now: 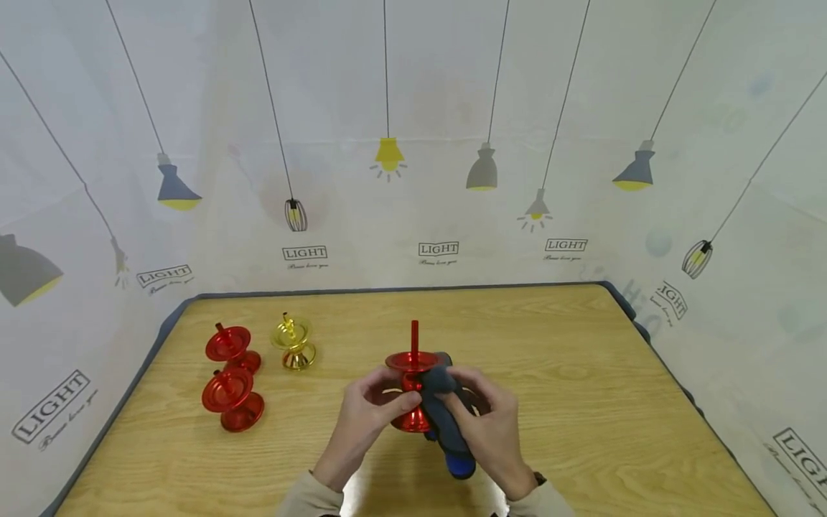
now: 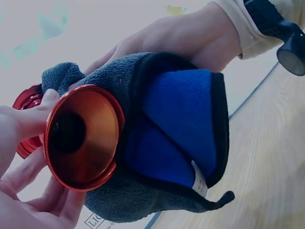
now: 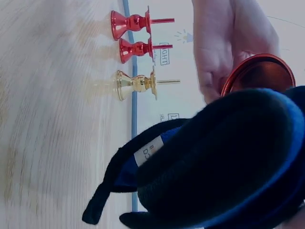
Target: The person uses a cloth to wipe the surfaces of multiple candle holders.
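Observation:
In the head view, a red metallic candle holder (image 1: 413,420) with a tall spike is held upright above the table. My left hand (image 1: 371,409) grips its stem between thumb and fingers. From the other side, my right hand (image 1: 491,431) pinches a folded dark grey and blue cloth (image 1: 446,420) against the stem. The left wrist view shows the hollow underside of the holder's base (image 2: 100,138), with the blue side of the cloth (image 2: 181,109) beside it. Most of my right hand's fingers are hidden by cloth in the right wrist view.
Two more red candle holders (image 1: 242,414) stand at the left of the wooden table (image 1: 581,373), one behind the other. A gold candle holder (image 1: 298,357) stands just right of them. Wall sheets (image 1: 355,93) printed with lamps enclose the table's back and sides.

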A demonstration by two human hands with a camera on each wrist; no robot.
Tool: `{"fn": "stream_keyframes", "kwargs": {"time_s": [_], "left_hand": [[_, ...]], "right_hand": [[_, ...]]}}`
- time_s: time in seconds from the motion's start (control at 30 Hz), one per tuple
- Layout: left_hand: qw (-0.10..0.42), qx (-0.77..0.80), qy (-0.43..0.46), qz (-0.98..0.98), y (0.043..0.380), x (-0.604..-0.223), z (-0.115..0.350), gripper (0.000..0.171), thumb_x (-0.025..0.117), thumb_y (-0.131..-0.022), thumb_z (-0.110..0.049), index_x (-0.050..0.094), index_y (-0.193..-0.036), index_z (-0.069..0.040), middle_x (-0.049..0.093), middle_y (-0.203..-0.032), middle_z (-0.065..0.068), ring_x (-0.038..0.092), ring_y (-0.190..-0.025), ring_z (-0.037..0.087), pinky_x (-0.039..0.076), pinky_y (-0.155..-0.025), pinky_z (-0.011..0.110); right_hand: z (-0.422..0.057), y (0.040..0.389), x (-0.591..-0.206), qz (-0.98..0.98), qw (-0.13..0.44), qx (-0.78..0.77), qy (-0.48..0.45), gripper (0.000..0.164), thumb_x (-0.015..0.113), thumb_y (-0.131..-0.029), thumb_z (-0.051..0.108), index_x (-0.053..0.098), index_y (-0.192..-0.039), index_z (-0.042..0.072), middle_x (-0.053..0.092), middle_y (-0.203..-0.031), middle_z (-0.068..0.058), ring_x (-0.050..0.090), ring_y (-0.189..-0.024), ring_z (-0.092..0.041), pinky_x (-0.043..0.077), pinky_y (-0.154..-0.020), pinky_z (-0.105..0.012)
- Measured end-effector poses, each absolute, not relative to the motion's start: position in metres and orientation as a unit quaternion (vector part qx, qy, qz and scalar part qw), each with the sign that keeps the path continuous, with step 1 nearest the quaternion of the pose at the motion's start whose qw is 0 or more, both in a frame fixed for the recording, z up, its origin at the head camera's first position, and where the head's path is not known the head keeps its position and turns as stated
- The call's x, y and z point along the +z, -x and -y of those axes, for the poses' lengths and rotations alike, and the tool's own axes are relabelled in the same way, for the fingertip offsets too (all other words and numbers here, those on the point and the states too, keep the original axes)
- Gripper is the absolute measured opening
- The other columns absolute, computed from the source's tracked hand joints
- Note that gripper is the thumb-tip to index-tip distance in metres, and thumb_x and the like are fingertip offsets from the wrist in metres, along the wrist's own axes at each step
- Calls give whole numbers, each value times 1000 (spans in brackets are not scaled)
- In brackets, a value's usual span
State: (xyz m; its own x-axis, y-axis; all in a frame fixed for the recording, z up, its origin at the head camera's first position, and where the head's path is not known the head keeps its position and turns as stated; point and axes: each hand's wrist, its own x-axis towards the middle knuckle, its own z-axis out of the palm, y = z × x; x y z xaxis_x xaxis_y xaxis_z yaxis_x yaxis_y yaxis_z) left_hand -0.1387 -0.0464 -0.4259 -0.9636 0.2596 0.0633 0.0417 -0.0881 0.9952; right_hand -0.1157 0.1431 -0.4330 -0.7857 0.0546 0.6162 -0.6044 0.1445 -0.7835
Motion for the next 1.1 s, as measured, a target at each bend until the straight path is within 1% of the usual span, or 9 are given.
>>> {"fn": "stream_keyframes", "kwargs": {"time_s": [0.17,0.27,0.37,0.47,0.63,0.77,0.93,1.03,1.1], "left_hand": [[74,722,-110,-679,139,-427,50,32,80,-89,-16,72,-116,-1,73,-109,14,69,-98,19,57,-86,28],[73,735,-113,-664,138,-428,51,39,78,-90,-13,67,-125,-1,73,-112,13,69,-100,16,55,-90,27],[69,748,-105,-651,138,-429,52,43,77,-90,-10,62,-130,-1,73,-111,10,69,-101,14,54,-93,26],[63,746,-101,-656,137,-428,51,36,75,-92,-9,64,-125,1,73,-110,10,69,-100,14,54,-91,26],[56,740,-94,-664,136,-426,49,25,70,-94,-8,68,-114,6,72,-110,15,68,-96,15,55,-85,26],[47,744,-83,-661,135,-426,45,24,72,-92,-9,71,-113,4,73,-109,15,70,-94,16,57,-82,27],[34,734,-71,-674,137,-428,44,25,79,-89,-13,74,-110,-2,75,-106,13,72,-93,18,59,-78,29],[45,731,-80,-677,137,-428,47,28,77,-91,-15,74,-115,-1,75,-107,14,71,-93,16,58,-79,27],[55,735,-92,-669,136,-428,47,32,74,-93,-15,71,-120,2,75,-111,17,70,-94,15,57,-81,27]], "right_hand": [[-144,115,-434,712,258,620,-204,29,75,-86,-7,71,-113,2,75,-103,-12,72,-94,-9,60,-77,-25],[-144,115,-433,717,247,623,-193,29,75,-86,-6,71,-113,3,75,-104,-11,72,-96,-8,61,-78,-26],[-143,116,-432,717,248,622,-193,29,75,-86,-7,71,-114,2,75,-104,-13,72,-95,-8,61,-78,-27],[-142,116,-432,714,252,623,-195,29,74,-86,-8,71,-113,2,75,-103,-15,72,-95,-8,61,-77,-26],[-141,116,-432,708,260,631,-181,29,74,-86,-9,72,-113,2,75,-103,-16,72,-95,-8,61,-77,-26],[-137,116,-433,712,281,619,-175,30,76,-84,-9,72,-112,2,75,-103,-17,72,-97,-9,61,-77,-25],[-135,115,-433,723,284,605,-175,29,77,-85,-7,72,-111,4,75,-105,-15,72,-99,-9,60,-79,-26],[-136,114,-433,718,276,614,-175,29,77,-84,-8,72,-111,3,75,-104,-16,72,-98,-9,60,-80,-26],[-137,114,-433,714,267,625,-170,29,76,-84,-8,72,-111,2,74,-103,-17,72,-97,-9,60,-80,-26]]}}
